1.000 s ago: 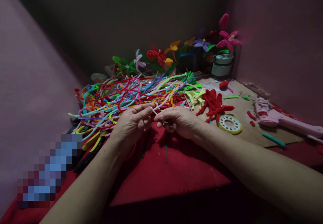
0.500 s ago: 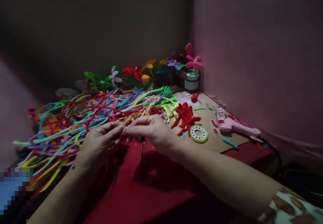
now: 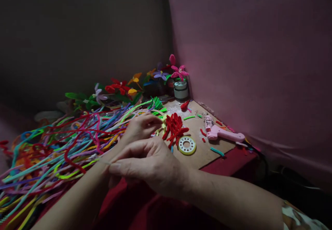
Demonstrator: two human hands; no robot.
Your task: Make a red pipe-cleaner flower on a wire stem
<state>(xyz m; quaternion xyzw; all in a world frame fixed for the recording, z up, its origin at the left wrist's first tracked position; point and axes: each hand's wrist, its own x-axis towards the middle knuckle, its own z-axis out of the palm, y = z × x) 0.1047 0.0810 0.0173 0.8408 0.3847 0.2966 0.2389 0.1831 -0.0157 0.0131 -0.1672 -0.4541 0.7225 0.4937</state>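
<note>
My left hand (image 3: 141, 128) reaches forward, thumb and fingertips closed at the pale yellow pipe cleaner pieces (image 3: 164, 124); it seems to pinch one, though the tips are partly hidden. Right beside these lies a heap of red pipe cleaner pieces (image 3: 174, 126). Nearer to me, my right hand (image 3: 153, 166) is closed in a pinch above my left forearm. A thin, pale thing (image 3: 104, 161) sticks out leftward from its fingertips; its kind is unclear.
Long coloured pipe cleaners (image 3: 85, 143) cover the left side. A tape roll (image 3: 187, 145) and a pink glue gun (image 3: 220, 133) rest on a brown board (image 3: 199, 157). Behind stand pipe cleaner flowers (image 3: 119, 86) and a small jar (image 3: 181, 90), near the pink wall (image 3: 246, 67).
My hands, together before, have separated: the left has gone forward and right to the yellow pieces, the right has drawn back toward me. The view has swung to the right.
</note>
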